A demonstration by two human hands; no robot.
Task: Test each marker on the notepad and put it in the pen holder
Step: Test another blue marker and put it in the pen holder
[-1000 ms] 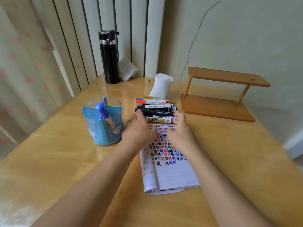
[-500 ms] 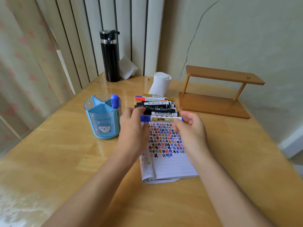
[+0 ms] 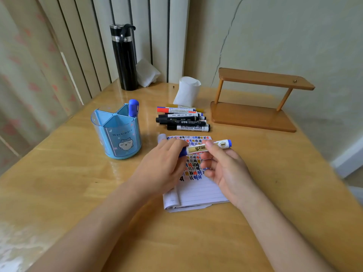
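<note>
While both hands [image 3: 163,165] hold it, marker [image 3: 206,147] hovers over notepad [image 3: 198,191].

head-worn camera looks forward and down, close above the table [image 3: 275,193] and wall corner.

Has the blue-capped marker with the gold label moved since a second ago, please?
Yes. The gold-label marker has left the marker pile and come toward the person, now held by both hands over the notepad.
</note>
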